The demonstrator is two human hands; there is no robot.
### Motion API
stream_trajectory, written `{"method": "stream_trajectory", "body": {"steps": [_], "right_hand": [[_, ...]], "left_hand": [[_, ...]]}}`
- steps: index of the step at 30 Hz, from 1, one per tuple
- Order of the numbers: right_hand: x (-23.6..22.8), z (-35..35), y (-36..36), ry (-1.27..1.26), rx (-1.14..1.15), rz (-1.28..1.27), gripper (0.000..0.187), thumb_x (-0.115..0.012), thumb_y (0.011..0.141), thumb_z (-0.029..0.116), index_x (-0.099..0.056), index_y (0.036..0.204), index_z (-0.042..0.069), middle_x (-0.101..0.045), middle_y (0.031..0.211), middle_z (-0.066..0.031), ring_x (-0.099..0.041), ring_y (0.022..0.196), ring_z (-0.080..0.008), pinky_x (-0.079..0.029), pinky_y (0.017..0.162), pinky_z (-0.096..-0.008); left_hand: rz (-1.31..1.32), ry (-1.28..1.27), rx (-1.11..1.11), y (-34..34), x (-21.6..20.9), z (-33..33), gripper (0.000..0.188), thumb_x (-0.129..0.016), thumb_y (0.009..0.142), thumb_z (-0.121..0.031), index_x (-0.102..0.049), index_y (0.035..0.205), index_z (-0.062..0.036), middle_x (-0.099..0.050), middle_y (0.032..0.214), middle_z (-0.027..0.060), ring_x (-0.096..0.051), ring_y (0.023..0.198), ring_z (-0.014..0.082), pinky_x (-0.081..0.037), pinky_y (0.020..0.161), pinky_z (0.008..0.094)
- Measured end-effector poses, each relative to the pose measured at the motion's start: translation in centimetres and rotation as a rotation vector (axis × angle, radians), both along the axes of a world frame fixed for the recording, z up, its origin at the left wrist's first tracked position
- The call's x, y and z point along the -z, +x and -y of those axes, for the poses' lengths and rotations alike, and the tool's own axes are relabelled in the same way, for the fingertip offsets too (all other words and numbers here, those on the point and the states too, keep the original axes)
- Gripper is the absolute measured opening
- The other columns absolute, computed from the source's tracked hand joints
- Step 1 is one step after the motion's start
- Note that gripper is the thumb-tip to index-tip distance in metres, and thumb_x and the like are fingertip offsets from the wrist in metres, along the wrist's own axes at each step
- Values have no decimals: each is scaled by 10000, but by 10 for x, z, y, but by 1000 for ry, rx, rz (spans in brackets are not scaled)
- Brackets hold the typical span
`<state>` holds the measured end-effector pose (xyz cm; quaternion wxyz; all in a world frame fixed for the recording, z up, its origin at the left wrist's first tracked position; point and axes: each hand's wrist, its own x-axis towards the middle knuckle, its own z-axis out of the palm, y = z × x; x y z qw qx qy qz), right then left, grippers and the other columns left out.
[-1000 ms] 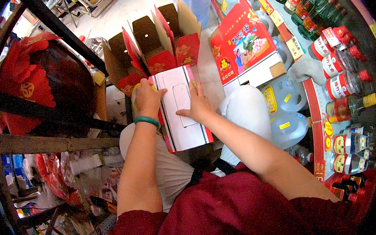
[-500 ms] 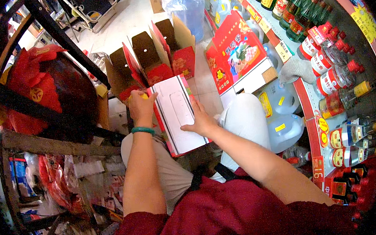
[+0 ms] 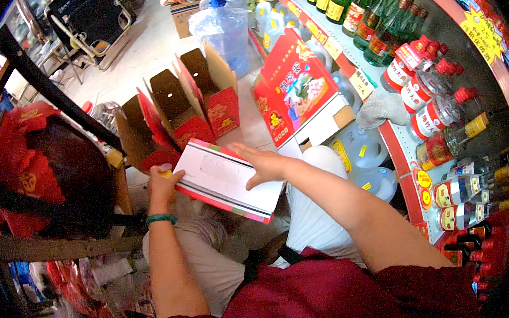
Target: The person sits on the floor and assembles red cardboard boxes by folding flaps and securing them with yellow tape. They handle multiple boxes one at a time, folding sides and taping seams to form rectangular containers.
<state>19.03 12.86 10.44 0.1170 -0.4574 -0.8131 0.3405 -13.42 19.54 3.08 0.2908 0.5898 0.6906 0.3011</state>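
A folded cardboard box, white on its upper face with red edges and a perforated handle outline, lies aslant over my lap. At its left end my left hand is closed, the thumb on the box's corner. A small yellow thing shows in that same hand; its kind is unclear. My right hand rests against the far edge and upper face, its fingers stretched out and thumb spread. Just beyond stand open red-and-brown cardboard boxes with their flaps up.
A printed red carton leans beside the shelf at right. Green bottles and clear bottles line the shelves, with a grey glove on the edge. A water jug stands ahead. A dark metal frame rises at left.
The white-faced box has turned from lengthwise to lying crosswise, its far end swinging left. My left hand has stayed at its corner; my right hand now spreads over the far side.
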Motion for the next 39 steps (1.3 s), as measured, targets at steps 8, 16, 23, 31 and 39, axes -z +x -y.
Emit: {"method": "stream_trajectory", "body": {"steps": [8, 16, 23, 31, 39], "right_hand": [[20, 61, -9, -8, 979, 80, 1193, -785, 622, 470, -30, 1437, 36, -165, 1443, -281, -311, 1286, -414, -319, 1037, -457], [57, 45, 8, -130, 909, -146, 1231, -769, 597, 549, -54, 1432, -4, -228, 1404, -317, -289, 1302, -418, -306, 1045, -453], [78, 47, 43, -50, 815, -191, 1195, -778, 609, 512, -83, 1433, -4, -143, 1444, -322, -166, 1365, -398, -255, 1083, -430], [58, 45, 28, 43, 716, -90, 1033, -758, 649, 413, -198, 1422, 17, -202, 1451, -261, -288, 1329, -357, -327, 1046, -393], [11, 60, -20, 168, 694, 275, 801, -723, 709, 340, -343, 1378, 114, -254, 1438, -229, -351, 1292, -346, -350, 1022, -442]], "left_hand": [[-85, -48, -13, 19, -24, 16, 565, -844, 593, -312, -499, 941, -31, -627, 970, 170, -600, 894, 292, -468, 778, 392], [16, 12, -114, -14, 26, 40, 582, -837, 592, -365, -509, 947, -41, -617, 938, 177, -588, 865, 311, -462, 765, 403], [-212, -104, -128, 45, -50, 89, 548, -787, 634, -440, -543, 945, -60, -638, 961, 172, -606, 888, 347, -465, 769, 423], [-228, -145, -162, 32, -58, 145, 556, -787, 637, -433, -528, 940, -46, -633, 955, 181, -607, 875, 351, -469, 762, 416], [-196, -206, -181, 5, -36, 141, 557, -787, 638, -435, -524, 947, -54, -631, 953, 189, -603, 873, 360, -468, 767, 413]]}}
